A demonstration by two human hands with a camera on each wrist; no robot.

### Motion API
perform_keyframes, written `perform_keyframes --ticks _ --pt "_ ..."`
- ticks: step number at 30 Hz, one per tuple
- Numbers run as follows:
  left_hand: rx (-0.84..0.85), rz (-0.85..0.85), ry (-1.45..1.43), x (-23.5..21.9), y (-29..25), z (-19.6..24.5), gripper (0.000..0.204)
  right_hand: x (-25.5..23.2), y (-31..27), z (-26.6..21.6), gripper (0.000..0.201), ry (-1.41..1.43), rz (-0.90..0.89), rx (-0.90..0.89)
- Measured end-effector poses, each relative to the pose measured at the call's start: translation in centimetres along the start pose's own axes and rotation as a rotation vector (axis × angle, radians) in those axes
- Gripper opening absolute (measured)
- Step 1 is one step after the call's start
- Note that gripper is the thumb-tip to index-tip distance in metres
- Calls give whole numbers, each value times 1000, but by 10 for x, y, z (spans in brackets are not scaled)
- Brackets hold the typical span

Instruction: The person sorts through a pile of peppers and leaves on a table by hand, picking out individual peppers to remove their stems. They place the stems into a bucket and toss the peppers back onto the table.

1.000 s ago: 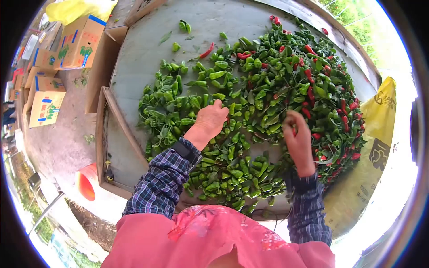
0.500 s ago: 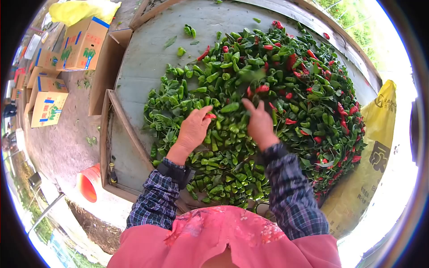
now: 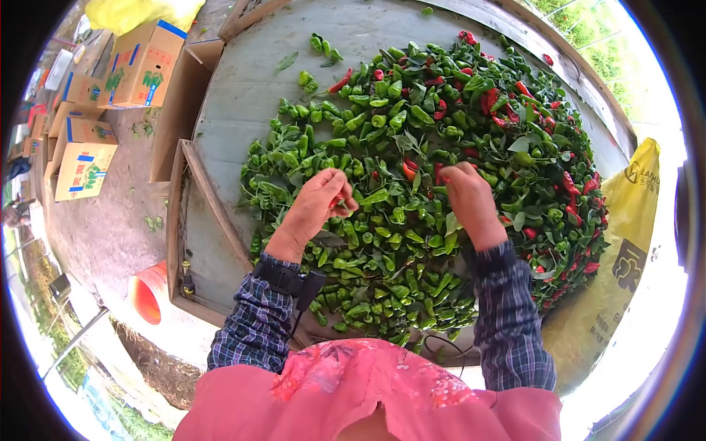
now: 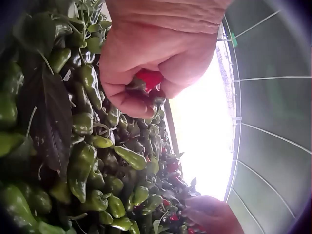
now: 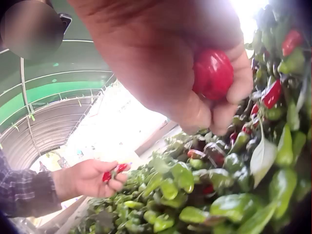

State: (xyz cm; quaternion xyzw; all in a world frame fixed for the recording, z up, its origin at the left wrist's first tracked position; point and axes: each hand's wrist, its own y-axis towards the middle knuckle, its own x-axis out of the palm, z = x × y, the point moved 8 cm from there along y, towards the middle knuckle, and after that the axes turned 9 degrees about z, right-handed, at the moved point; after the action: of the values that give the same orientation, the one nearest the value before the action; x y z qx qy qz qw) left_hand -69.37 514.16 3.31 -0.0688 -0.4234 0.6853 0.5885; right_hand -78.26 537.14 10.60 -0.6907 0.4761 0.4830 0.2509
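A broad heap of green peppers (image 3: pixel 360 239), mixed with leaves, covers the tabletop in front of me. Red peppers (image 3: pixel 572 184) are scattered through its right side. Over the left part of the heap, my left hand (image 3: pixel 309 209) has its fingers curled around a red pepper (image 4: pixel 149 79), with something dark green beside it. In the right wrist view that hand shows two red bits. Farther right, my right hand (image 3: pixel 472 200) reaches low over the heap, palm down. A shiny red pepper (image 5: pixel 214 73) is held within its curled fingers.
The grey tabletop (image 3: pixel 246 84) has wooden edging (image 3: pixel 217 206) at its left. Cardboard boxes (image 3: pixel 143 70) stand on the ground there, near an orange-red bucket (image 3: pixel 151 292). A yellow printed sack (image 3: pixel 625 250) lies along the right side.
My right hand came left beside the left hand half a second ago, then moved back right over the heap. The left hand shifted left and its fingers curled more around the red pepper.
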Motion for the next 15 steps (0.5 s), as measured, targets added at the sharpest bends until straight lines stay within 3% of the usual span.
perform_keyframes --ticks 4,6,8,9,11,12,14,15 --pt "58 -109 49 31 19 20 12 44 17 22 20 -136 -64 108" --pt "128 -91 107 49 28 32 13 55 17 33 22 -288 -156 270" --pt "315 -127 529 73 43 34 13 55 7 38 19 -278 -123 215" --pt "315 -132 526 81 50 26 13 54 2 38 16 -265 -86 153" --pt "877 12 1305 110 52 25 12 42 -8 35 16 -210 -76 180" --pt "812 57 1426 114 58 10 13 36 -13 34 18 -150 -63 205" --pt "844 49 1460 121 63 1 9 22 -25 31 19 -64 32 105" --pt "851 46 1457 125 64 -5 9 15 -33 40 21 160 70 238"
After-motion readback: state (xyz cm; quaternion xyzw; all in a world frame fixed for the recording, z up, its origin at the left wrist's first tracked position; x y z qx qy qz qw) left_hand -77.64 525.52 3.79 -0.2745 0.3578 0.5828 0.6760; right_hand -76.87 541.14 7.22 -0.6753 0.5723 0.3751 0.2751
